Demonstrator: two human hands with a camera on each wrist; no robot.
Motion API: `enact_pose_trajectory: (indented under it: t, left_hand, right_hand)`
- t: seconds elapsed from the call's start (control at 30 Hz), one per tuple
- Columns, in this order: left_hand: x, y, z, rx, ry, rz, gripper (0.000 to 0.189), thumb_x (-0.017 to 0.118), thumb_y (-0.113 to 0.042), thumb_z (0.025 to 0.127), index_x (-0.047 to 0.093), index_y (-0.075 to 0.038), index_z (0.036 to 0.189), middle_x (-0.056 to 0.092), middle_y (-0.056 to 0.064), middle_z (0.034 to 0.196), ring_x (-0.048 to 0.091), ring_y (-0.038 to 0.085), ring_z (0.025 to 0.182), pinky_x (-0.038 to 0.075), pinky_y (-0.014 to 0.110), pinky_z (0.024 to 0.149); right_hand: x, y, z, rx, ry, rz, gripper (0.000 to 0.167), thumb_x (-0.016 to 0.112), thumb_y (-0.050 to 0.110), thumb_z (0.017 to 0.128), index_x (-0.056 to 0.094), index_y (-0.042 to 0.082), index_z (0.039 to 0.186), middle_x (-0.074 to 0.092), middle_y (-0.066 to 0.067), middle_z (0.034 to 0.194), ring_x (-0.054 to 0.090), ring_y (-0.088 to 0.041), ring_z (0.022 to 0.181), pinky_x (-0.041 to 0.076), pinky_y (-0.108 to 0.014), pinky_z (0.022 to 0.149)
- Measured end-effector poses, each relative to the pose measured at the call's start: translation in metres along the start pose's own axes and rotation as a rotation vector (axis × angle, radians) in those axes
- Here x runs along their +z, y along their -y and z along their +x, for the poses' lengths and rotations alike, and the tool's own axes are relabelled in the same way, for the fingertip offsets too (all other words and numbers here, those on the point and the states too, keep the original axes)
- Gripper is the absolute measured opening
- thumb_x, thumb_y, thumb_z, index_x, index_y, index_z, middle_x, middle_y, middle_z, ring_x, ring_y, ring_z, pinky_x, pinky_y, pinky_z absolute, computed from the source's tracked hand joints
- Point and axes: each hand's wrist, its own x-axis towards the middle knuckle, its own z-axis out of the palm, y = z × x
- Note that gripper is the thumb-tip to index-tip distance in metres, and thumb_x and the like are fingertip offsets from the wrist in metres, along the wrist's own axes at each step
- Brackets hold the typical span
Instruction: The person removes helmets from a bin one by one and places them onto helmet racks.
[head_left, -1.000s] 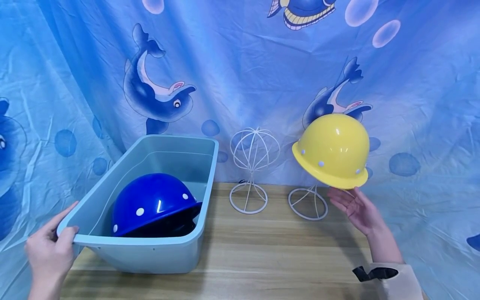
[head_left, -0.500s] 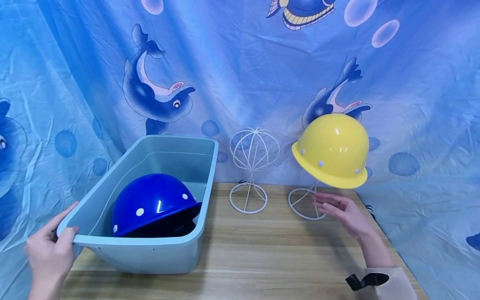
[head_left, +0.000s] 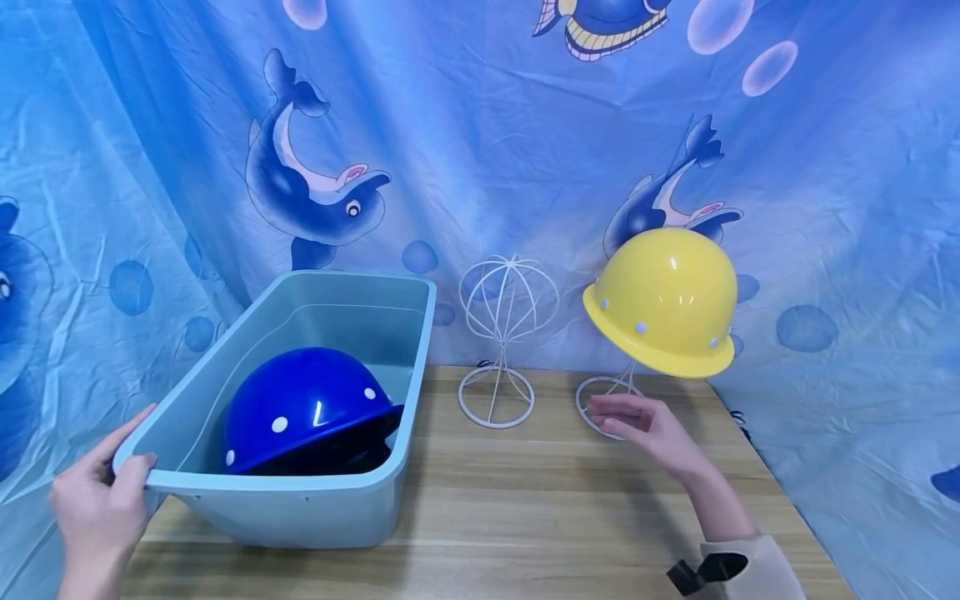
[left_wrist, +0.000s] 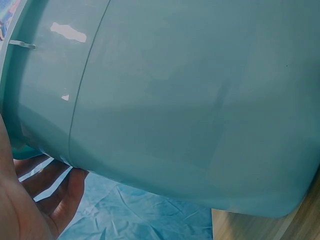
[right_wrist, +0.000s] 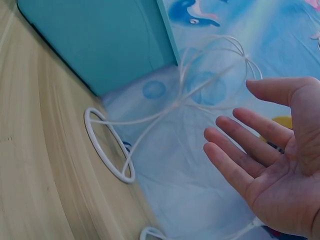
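Note:
My left hand (head_left: 105, 500) grips the near left corner of a light blue plastic bin (head_left: 300, 492), thumb over the rim and fingers beneath; the left wrist view shows the fingers (left_wrist: 70, 200) against the bin's outer wall. Inside the bin a blue hard hat (head_left: 307, 400) lies tilted, its brim toward the right wall. A yellow hard hat (head_left: 667, 300) sits slightly tilted on a white wire stand (head_left: 581, 408), hiding the stand's top. My right hand (head_left: 637, 425) holds nothing, fingers loosely extended leftward, overlapping that stand's base in the head view.
Between the bin and the yellow hard hat stands a bare white wire stand (head_left: 498, 400) with a round cage top. Everything rests on a wooden table (head_left: 525, 517). Behind and at the sides hangs a blue curtain (head_left: 465, 125) printed with dolphins and bubbles.
My right hand has moved left and slightly down, from under the yellow hard hat's brim to in front of its stand's base. The left hand, bin and both hats have stayed put.

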Motion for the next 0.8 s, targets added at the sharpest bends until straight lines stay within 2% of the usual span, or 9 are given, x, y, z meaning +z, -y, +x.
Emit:
enact_pose_trajectory:
  t: [0.07,0.13,0.2,0.33,0.47,0.63,0.8]
  left_hand:
    - [0.001,0.000,0.000,-0.004,0.003,0.007,0.056,0.054,0.000,0.086,0.076,-0.016,0.135,0.048,-0.054,0.073,0.047,-0.027,0.064,0.034,0.001,0.061]
    - [0.001,0.000,-0.001,-0.002,0.008,0.009,0.056,0.054,0.000,0.086,0.076,-0.017,0.135,0.050,-0.050,0.068,0.046,-0.025,0.059,0.033,0.003,0.058]
    - [0.001,0.000,-0.001,-0.002,0.012,0.011,0.055,0.054,-0.001,0.087,0.076,-0.018,0.135,0.049,-0.048,0.065,0.044,-0.018,0.051,0.032,0.007,0.053]
    - [0.000,0.000,0.000,0.004,0.011,0.005,0.055,0.054,-0.001,0.087,0.076,-0.019,0.135,0.049,-0.046,0.061,0.041,-0.008,0.045,0.029,0.013,0.049]
    - [-0.001,0.001,-0.001,0.009,0.016,0.002,0.055,0.054,-0.001,0.087,0.076,-0.019,0.135,0.050,-0.043,0.057,0.042,-0.009,0.045,0.029,0.012,0.049]
    - [0.000,0.002,0.000,0.001,0.018,0.011,0.055,0.055,-0.001,0.087,0.075,-0.018,0.135,0.050,-0.048,0.064,0.046,-0.019,0.056,0.033,0.005,0.057]
    - [0.000,0.001,0.000,-0.011,0.020,0.013,0.055,0.054,-0.001,0.087,0.075,-0.016,0.135,0.049,-0.050,0.066,0.046,-0.023,0.059,0.034,0.003,0.058]
  right_hand:
    - [0.005,0.001,0.004,-0.003,-0.003,-0.021,0.042,0.068,0.004,0.101,0.061,-0.013,0.139,0.077,0.001,0.128,0.075,-0.010,0.117,0.060,-0.027,0.095]
    - [0.011,0.003,0.008,-0.005,-0.003,-0.028,0.042,0.069,0.003,0.100,0.063,-0.013,0.138,0.077,0.001,0.127,0.075,-0.010,0.115,0.060,-0.028,0.095]
    - [0.018,0.005,0.013,-0.022,0.007,-0.022,0.041,0.069,0.002,0.099,0.063,-0.014,0.137,0.077,-0.008,0.127,0.076,-0.013,0.115,0.061,-0.029,0.095]
    - [0.033,0.011,0.025,-0.052,0.043,-0.008,0.040,0.069,0.001,0.099,0.064,-0.015,0.135,0.073,-0.026,0.128,0.077,-0.016,0.114,0.061,-0.029,0.094]
    - [0.046,0.017,0.036,-0.045,0.077,0.000,0.039,0.069,0.003,0.099,0.064,-0.013,0.135,0.071,-0.030,0.129,0.077,-0.016,0.114,0.061,-0.030,0.094]
    - [0.059,0.021,0.046,-0.038,0.102,-0.015,0.041,0.069,0.007,0.101,0.064,-0.007,0.139,0.071,-0.027,0.132,0.076,-0.013,0.115,0.059,-0.028,0.097]
    - [0.072,0.028,0.056,-0.057,0.135,-0.018,0.041,0.068,0.006,0.101,0.065,-0.004,0.140,0.073,-0.024,0.131,0.076,-0.026,0.117,0.059,-0.029,0.097]
